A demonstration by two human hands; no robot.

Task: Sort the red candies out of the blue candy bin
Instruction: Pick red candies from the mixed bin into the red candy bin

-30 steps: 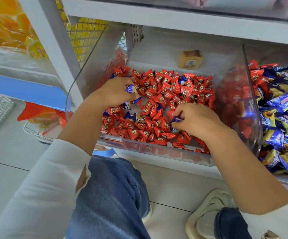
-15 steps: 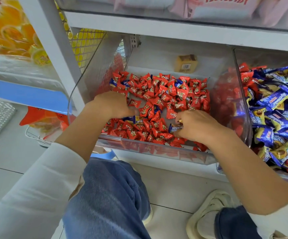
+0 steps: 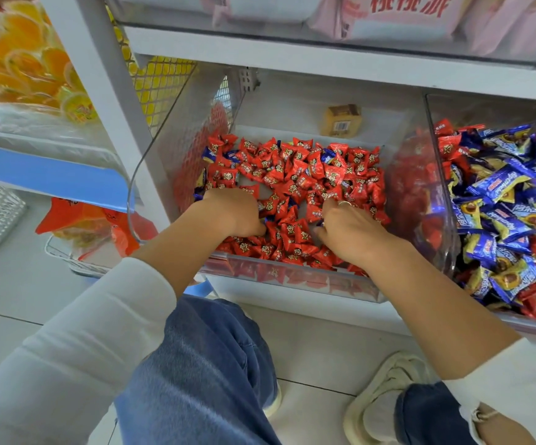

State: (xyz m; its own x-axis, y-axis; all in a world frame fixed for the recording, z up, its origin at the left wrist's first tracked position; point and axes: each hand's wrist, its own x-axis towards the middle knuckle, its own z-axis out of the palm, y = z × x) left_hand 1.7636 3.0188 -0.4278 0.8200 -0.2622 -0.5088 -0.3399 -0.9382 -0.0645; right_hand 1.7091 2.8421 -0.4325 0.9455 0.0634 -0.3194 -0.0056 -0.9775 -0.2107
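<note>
Down in the red candy bin [image 3: 292, 277], both hands have sunk lower; left hand [image 3: 231, 213] and right hand [image 3: 347, 229] curled, grip unclear, blue bin [image 3: 443, 200] untouched.

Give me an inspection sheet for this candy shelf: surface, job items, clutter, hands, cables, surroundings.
Surface: white shelf holding two clear bins side by side.
Job's things: middle bin full of red candies with a few blue ones mixed in; right bin mostly blue candies, some red ones among them.
Clutter: small tan box on the shelf behind the middle bin.
Hands: left hand and right hand both down among the red candies, fingers curled; what each grip holds is hidden.
Cables: nothing seen.
Surroundings: orange-slice packets upper left, pink packages on the shelf above, tiled floor, blue jeans.
</note>
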